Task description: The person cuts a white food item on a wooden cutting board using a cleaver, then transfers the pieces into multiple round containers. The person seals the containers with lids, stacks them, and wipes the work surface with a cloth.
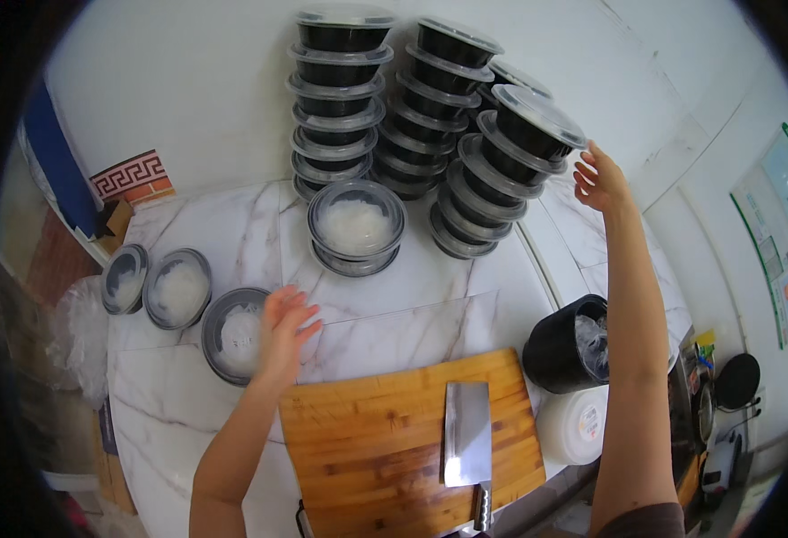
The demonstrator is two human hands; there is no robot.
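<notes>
My right hand (599, 178) is raised at the right beside the top lidded black bowl (538, 118) of a stack, its fingertips at or close to the rim; whether they touch it I cannot tell. My left hand (289, 333) hangs over the right edge of a lidded bowl of white food (236, 336), fingers spread, holding nothing. Further left stand two similar bowls, one (178, 289) beside the other (126, 279). Between my hands, a clear-lidded bowl with white contents (357, 220) rests on another bowl.
Tall stacks of lidded black bowls (336, 101) stand against the wall. A cleaver (468, 430) lies on a wooden cutting board (380, 444) nearest me. Right of the board are a black bin (558, 346) with plastic inside and a white tub (569, 430).
</notes>
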